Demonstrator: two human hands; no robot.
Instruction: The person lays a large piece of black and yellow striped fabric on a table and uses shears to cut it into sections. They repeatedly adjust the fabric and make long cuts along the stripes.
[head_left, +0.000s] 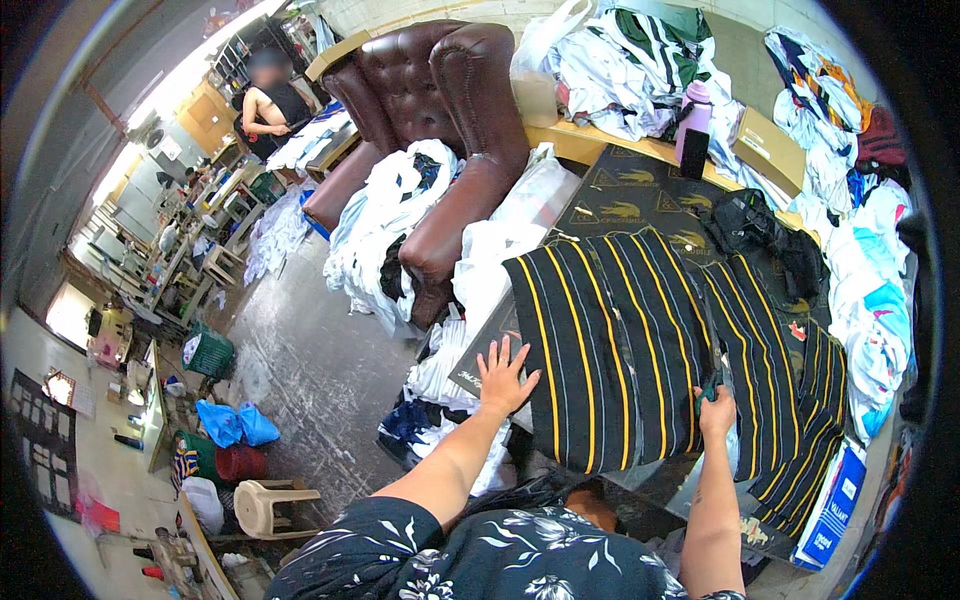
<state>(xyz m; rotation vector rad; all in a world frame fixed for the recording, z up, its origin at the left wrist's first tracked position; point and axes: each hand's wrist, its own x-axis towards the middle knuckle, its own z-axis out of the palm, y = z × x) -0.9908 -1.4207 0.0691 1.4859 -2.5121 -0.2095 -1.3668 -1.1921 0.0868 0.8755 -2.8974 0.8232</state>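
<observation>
Black cloth with yellow and grey stripes (610, 340) lies spread over the dark worktable. My left hand (505, 380) rests flat with spread fingers at the cloth's left edge, its fingertips by the border. My right hand (716, 412) is closed around the teal handles of a pair of scissors (710, 385). Their blades point away from me, along a gap between the large striped piece and another striped piece (755, 350) to the right. Further right, more striped cloth (815, 420) lies bunched in folds. How far apart the blades are, I cannot tell.
A black bag (765, 230), a lilac bottle (693, 110) and a cardboard box (768, 150) stand beyond the cloth. A blue-and-white book (832, 505) lies near right. A maroon armchair (420, 100) holds white cloth. Across the room sits a person (270, 105).
</observation>
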